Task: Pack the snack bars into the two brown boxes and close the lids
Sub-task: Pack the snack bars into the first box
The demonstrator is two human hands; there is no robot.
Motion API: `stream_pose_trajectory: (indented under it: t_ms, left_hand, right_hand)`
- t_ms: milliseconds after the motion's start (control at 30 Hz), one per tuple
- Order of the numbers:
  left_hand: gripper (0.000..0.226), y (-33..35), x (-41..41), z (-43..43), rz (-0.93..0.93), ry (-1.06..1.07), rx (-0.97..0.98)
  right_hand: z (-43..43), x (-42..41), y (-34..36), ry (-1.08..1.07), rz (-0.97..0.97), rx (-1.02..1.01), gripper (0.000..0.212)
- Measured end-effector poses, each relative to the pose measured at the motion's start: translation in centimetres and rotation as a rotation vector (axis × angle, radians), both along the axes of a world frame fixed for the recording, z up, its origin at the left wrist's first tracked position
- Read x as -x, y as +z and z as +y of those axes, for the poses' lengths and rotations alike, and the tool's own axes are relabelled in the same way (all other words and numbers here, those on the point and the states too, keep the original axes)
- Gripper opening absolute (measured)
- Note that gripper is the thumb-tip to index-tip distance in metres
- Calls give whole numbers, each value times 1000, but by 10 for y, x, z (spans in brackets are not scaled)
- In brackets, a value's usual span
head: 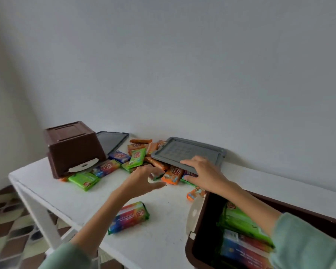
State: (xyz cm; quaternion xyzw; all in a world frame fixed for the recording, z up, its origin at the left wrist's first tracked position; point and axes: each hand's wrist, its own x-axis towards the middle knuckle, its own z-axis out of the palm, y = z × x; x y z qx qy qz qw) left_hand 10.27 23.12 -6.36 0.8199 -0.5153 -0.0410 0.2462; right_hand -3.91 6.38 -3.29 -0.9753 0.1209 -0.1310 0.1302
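An open brown plastic box (202, 239) at the white surface's (163, 220) right held green and rainbow-wrapped snack bars (241, 222), a second brown box (72, 148) lay upturned at left, right hand (204, 171) fingers pinched a grey plastic lid (188, 152) atop loose bars (137, 157), left hand (144, 177) fingers spread wide, against a pale wall (182, 65).

Both arms reach forward, the left forearm (105, 210) and right forearm (250, 202) bare below pale green sleeves. Left hand (144, 177): motion-blurred, fingers spread forward, thumb apart; grip undetermined. Right hand (204, 171): palm down, fingers (188, 162) straight and pointing left, thumb set lower; grip undetermined.
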Motion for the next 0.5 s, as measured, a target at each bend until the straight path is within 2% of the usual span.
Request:
stream_pose_trajectory:
  t_ms: [100, 167, 233, 367, 500]
  left_hand:
    - [95, -35, -16, 34, 121, -7, -283]
    - [105, -60, -21, 52, 148, 25, -365]
    - [96, -81, -28, 64, 142, 70, -323]
    - [64, -96, -47, 67, 42, 150, -164]
    - [60, -105, -66, 67, -48, 347, -75]
  right_hand:
    - [6, -59, -12, 63, 66, -41, 57]
    - [14, -95, -24, 103, 106, -59, 57]
    - [24, -122, -40, 137, 166, -72, 57]
    - [32, -148, -72, 164, 272, -41, 58]
    - [22, -159, -78, 174, 307, 13, 59]
